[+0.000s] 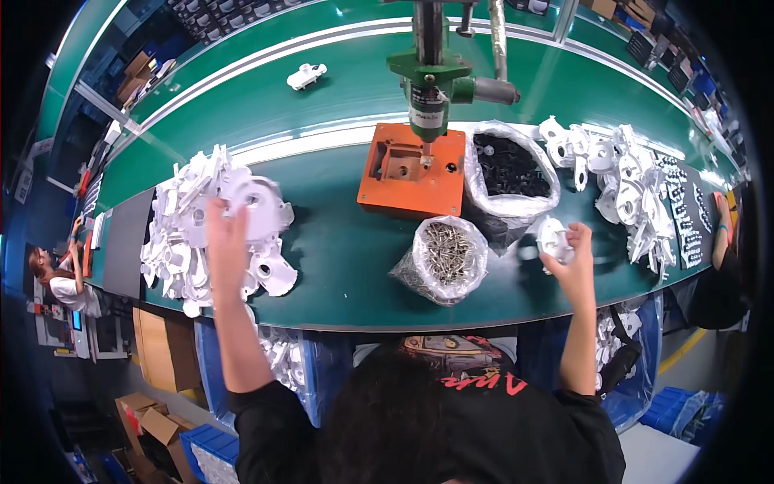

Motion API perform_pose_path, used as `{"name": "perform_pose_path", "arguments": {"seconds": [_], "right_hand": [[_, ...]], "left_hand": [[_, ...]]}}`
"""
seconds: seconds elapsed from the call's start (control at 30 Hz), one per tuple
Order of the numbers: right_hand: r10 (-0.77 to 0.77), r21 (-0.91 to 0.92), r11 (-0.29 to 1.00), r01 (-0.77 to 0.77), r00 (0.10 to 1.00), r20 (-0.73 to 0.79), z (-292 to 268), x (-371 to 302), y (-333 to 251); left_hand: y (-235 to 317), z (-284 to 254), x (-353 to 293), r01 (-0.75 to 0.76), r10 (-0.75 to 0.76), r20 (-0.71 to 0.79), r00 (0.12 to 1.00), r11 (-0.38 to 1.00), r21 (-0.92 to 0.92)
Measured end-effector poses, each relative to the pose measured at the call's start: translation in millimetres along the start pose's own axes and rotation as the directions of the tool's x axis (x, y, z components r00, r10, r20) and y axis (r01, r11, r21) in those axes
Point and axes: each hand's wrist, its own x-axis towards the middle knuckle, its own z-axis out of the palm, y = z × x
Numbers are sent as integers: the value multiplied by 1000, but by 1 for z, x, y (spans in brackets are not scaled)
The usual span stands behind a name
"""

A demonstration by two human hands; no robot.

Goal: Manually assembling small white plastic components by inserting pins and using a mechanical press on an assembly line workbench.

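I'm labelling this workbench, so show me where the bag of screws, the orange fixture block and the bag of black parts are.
bag of screws (443,256), head view, on the heap of screws inside.
orange fixture block (401,176), head view, on its top face.
bag of black parts (510,171), head view, on the black pieces inside.

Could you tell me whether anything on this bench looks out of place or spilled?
One white plastic part lies alone on the far green belt, apart from the heaps beside the left hand. Otherwise nothing stands out: the screws stay in their open bag, unspilled.
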Motion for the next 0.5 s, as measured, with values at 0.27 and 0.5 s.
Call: {"name": "perform_pose_path", "arguments": {"seconds": [0.27, 0.5], "right_hand": [[-192, 661, 735, 150, 981, -9, 46, -33, -124], [-317, 541, 784, 305, 946, -74, 63, -38, -141]], "left_hand": [[63, 168, -119, 19, 307, 289, 907, 654, -756], [61, 185, -153, 164, 286, 412, 865, 614, -772]]}}
